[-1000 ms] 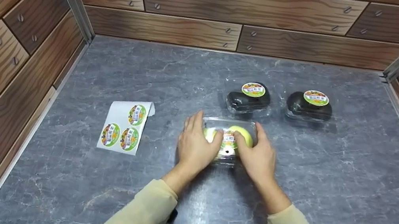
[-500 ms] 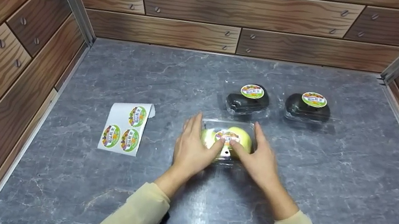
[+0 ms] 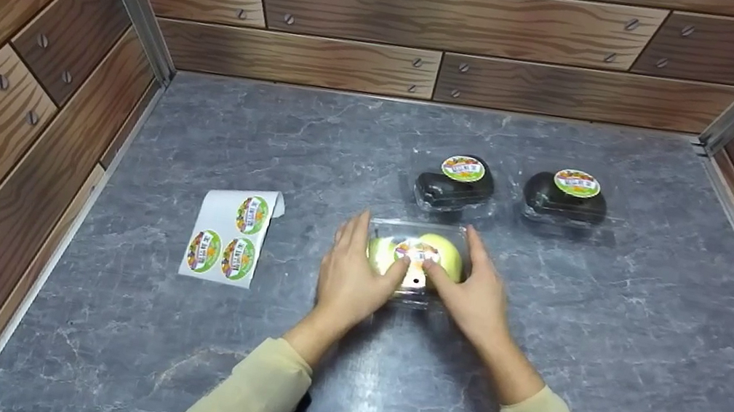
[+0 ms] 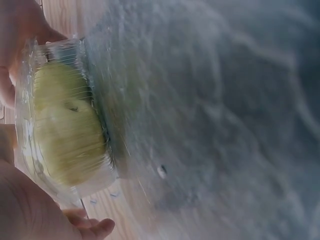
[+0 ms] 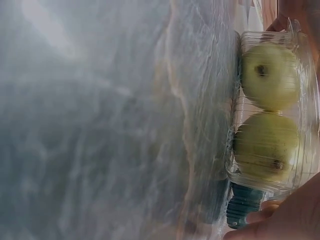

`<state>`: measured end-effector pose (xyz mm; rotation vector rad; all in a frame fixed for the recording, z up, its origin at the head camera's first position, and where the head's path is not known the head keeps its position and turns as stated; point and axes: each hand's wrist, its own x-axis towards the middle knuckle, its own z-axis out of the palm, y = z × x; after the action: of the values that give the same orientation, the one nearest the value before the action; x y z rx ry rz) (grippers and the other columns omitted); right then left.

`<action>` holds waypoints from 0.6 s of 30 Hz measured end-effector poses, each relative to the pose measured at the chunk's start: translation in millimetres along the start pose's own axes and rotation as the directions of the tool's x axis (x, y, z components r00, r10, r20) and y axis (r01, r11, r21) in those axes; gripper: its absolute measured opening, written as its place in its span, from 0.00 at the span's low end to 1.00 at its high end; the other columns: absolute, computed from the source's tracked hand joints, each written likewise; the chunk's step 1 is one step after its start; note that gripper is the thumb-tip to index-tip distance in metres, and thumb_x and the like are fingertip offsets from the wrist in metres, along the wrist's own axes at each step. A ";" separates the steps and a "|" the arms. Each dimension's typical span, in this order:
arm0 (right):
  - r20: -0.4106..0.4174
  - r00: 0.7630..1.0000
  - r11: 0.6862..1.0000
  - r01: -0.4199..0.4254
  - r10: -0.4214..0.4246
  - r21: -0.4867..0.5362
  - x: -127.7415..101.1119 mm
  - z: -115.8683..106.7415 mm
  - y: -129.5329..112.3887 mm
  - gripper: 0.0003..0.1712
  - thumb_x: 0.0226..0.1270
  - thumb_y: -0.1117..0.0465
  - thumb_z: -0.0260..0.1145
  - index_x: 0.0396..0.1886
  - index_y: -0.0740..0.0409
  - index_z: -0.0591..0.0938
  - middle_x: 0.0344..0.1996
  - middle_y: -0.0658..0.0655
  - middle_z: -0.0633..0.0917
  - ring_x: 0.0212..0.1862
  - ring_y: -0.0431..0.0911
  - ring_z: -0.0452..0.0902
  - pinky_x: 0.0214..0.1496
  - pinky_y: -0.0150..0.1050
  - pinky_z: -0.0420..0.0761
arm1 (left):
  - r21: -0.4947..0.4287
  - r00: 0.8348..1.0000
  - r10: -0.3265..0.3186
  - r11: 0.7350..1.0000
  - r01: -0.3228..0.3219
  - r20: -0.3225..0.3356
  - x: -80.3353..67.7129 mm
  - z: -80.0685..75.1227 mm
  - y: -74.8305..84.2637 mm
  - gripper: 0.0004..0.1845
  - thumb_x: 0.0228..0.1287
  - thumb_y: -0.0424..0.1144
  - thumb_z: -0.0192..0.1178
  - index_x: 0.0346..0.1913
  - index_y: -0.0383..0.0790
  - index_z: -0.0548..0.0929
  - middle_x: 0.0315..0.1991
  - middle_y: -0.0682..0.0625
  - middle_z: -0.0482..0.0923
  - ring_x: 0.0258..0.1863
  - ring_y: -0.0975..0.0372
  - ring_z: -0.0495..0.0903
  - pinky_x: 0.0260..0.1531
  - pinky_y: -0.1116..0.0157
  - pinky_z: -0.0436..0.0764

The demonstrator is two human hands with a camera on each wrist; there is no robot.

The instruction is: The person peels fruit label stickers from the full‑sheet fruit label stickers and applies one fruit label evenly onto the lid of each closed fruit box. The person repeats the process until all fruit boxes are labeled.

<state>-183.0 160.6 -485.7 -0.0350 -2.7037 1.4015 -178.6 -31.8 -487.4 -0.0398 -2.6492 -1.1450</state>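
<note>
A clear plastic clamshell box (image 3: 401,225) stands on the grey table in front of me. Inside are two round yellow-green fruits (image 5: 267,145), side by side in the right wrist view. An oval fruit sticker (image 3: 419,251) lies on the lid, over the fruits. My left hand (image 3: 350,277) holds the box's left side, its thumb on the lid at the sticker's lower edge. From the right, my right hand (image 3: 476,297) grips the opposite side, with its thumb beside the other one. Fingers of both hands reach along the box's ends, partly hidden in the wrist views.
Behind the box stand two more clamshells with dark contents, one at the middle (image 3: 454,190) and one to the right (image 3: 565,200), each with a sticker on its lid. A white sticker sheet (image 3: 219,212) with three round stickers lies left. Wood-patterned walls (image 3: 354,5) enclose the table.
Both thumbs have slid towards me across the lid and moved closer together, uncovering more of the sticker. The box stays in place between my hands.
</note>
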 end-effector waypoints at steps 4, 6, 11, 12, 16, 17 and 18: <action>0.013 1.000 1.000 -0.005 0.005 0.006 0.5 -1.7 0.0 0.53 0.69 0.51 0.75 0.84 0.64 0.59 0.79 0.68 0.65 0.79 0.65 0.61 0.81 0.56 0.60 | -0.008 1.000 0.008 1.000 -0.008 -0.008 0.2 -0.5 -0.6 0.48 0.63 0.55 0.70 0.79 0.31 0.66 0.75 0.31 0.69 0.75 0.38 0.67 0.68 0.36 0.72; 0.015 1.000 1.000 -0.004 0.004 0.011 0.6 -2.4 -0.4 0.52 0.69 0.52 0.75 0.84 0.64 0.59 0.79 0.68 0.65 0.79 0.65 0.61 0.81 0.56 0.60 | -0.011 1.000 0.003 1.000 -0.003 -0.010 0.4 -0.6 -0.7 0.48 0.64 0.55 0.70 0.79 0.32 0.66 0.75 0.32 0.69 0.75 0.38 0.67 0.68 0.36 0.71; -0.003 1.000 1.000 0.000 0.001 0.021 0.7 -2.2 -0.6 0.50 0.69 0.54 0.74 0.83 0.64 0.61 0.78 0.68 0.67 0.78 0.65 0.63 0.80 0.56 0.62 | -0.016 0.999 -0.031 0.999 0.031 -0.016 1.2 -0.1 0.0 0.46 0.66 0.57 0.68 0.79 0.33 0.67 0.75 0.34 0.70 0.75 0.38 0.67 0.69 0.36 0.70; -0.010 1.000 1.000 0.002 -0.002 0.026 0.8 -1.9 -0.5 0.49 0.69 0.55 0.74 0.83 0.64 0.62 0.78 0.68 0.68 0.78 0.65 0.64 0.80 0.56 0.63 | -0.016 0.999 -0.039 0.999 0.039 -0.018 1.5 -0.1 0.2 0.46 0.66 0.57 0.68 0.79 0.33 0.67 0.75 0.34 0.70 0.75 0.38 0.68 0.69 0.36 0.70; -0.041 0.999 0.999 0.013 -0.011 0.043 1.0 -0.4 -0.5 0.46 0.69 0.56 0.73 0.81 0.65 0.65 0.76 0.68 0.71 0.76 0.65 0.66 0.79 0.56 0.65 | -0.015 0.998 -0.064 0.998 0.064 -0.024 2.5 -0.8 1.1 0.46 0.66 0.58 0.68 0.78 0.34 0.68 0.75 0.36 0.71 0.74 0.38 0.69 0.70 0.37 0.70; -0.049 0.999 0.999 0.015 -0.012 0.048 1.2 -0.1 -0.5 0.46 0.69 0.56 0.73 0.81 0.65 0.65 0.76 0.68 0.71 0.76 0.65 0.67 0.79 0.56 0.65 | -0.011 0.997 -0.069 0.998 0.069 -0.026 2.8 -1.0 1.6 0.46 0.66 0.58 0.68 0.78 0.34 0.68 0.74 0.35 0.72 0.74 0.38 0.69 0.70 0.37 0.70; -0.055 0.998 0.999 0.014 -0.011 0.052 1.2 0.1 -0.8 0.45 0.69 0.56 0.73 0.81 0.65 0.66 0.75 0.68 0.72 0.76 0.65 0.67 0.79 0.56 0.65 | -0.007 0.997 -0.074 0.997 0.073 -0.031 3.0 -1.0 1.9 0.46 0.65 0.57 0.68 0.78 0.35 0.68 0.73 0.35 0.73 0.73 0.38 0.70 0.69 0.38 0.71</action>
<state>-184.1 160.1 -485.0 -0.0522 -2.6177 1.4458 -181.0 -31.5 -484.6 0.0742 -2.6402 -1.1666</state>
